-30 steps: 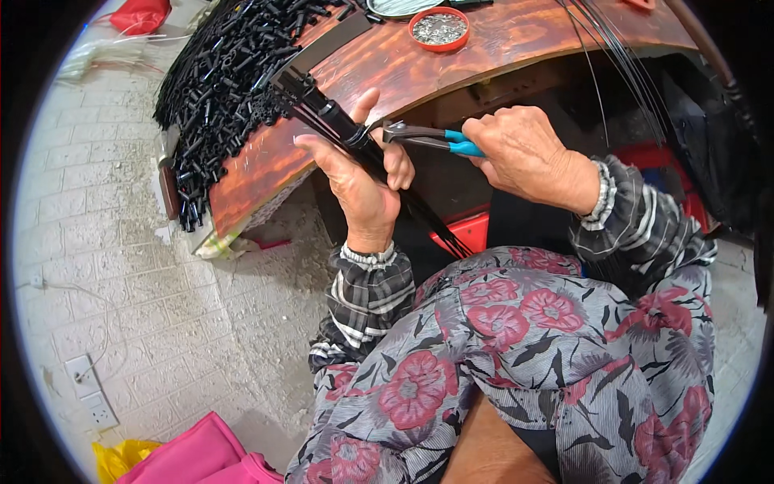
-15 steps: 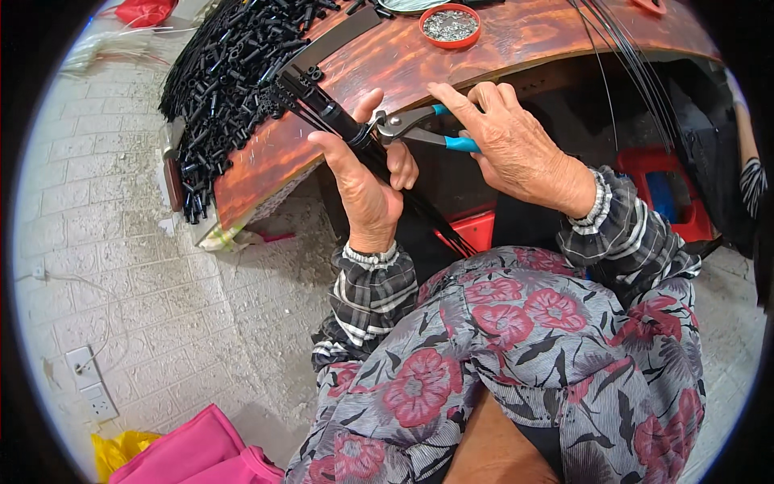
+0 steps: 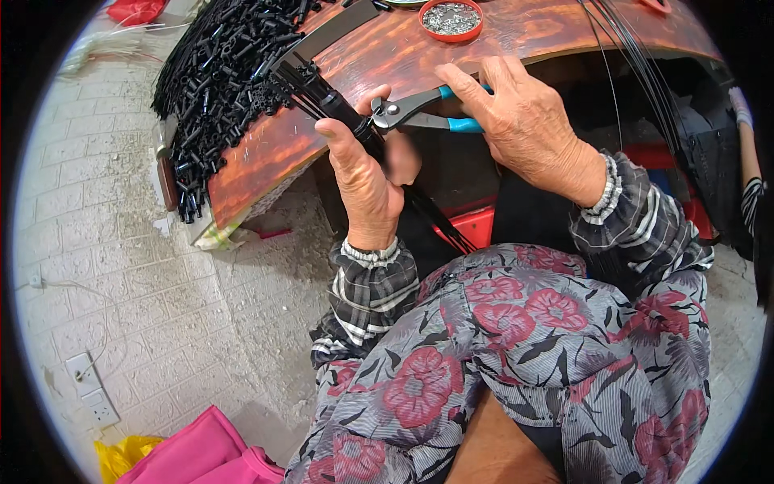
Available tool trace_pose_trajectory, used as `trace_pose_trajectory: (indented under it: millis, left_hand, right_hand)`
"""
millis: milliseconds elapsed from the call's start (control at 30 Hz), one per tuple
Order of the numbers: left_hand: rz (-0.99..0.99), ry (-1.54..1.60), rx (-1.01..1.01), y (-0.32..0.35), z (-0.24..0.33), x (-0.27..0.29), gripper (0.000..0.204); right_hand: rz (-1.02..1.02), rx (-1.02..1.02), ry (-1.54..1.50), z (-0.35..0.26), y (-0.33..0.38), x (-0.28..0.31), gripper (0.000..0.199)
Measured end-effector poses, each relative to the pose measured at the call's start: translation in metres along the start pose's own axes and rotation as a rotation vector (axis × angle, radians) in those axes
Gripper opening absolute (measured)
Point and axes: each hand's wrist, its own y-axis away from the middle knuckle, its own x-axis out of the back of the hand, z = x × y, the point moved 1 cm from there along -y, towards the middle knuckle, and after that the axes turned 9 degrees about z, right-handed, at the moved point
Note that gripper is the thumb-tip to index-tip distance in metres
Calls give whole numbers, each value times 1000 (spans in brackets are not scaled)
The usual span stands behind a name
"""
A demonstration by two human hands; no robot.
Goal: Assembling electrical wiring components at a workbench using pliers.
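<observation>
Left hand (image 3: 367,181), thumb raised, curls around a black rod bundle (image 3: 337,105) slanting up over the table (image 3: 532,28); right hand (image 3: 530,123) grips pliers (image 3: 394,110), handles spread wider than a second ago.

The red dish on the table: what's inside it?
Many small silvery bits lie in the red dish. They cover its bottom, so anything beneath them can't be seen; they're too small to identify.

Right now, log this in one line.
left hand: holding black rod bundle | right hand: blue-handled pliers, jaws at bundle | red dish: silvery bits
</observation>
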Motion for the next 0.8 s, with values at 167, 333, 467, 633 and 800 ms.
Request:
trace_pose_trajectory:
  millis: [167, 333, 467, 633, 800]
  left_hand:
    - [30, -15, -2, 2, 0, -2, 77]
    - [43, 20, -38, 4, 3, 1, 81]
    - [-83, 27, -82, 7, 1, -1, 82]
    - [-207, -70, -95, 19, 8, -4, 59]
    - [-156, -4, -40, 16, 5, 3, 53]
  right_hand:
    - [-3, 105, 52, 13, -13, 15, 52]
    - [-76, 305, -170, 28, -48, 31, 40]
    - [-682, 283, -749, 44, -81, 30, 43]
    - [-1572, -514, -1147, 44, -58, 26, 52]
    - [-955, -93, -617, 31, -37, 35, 43]
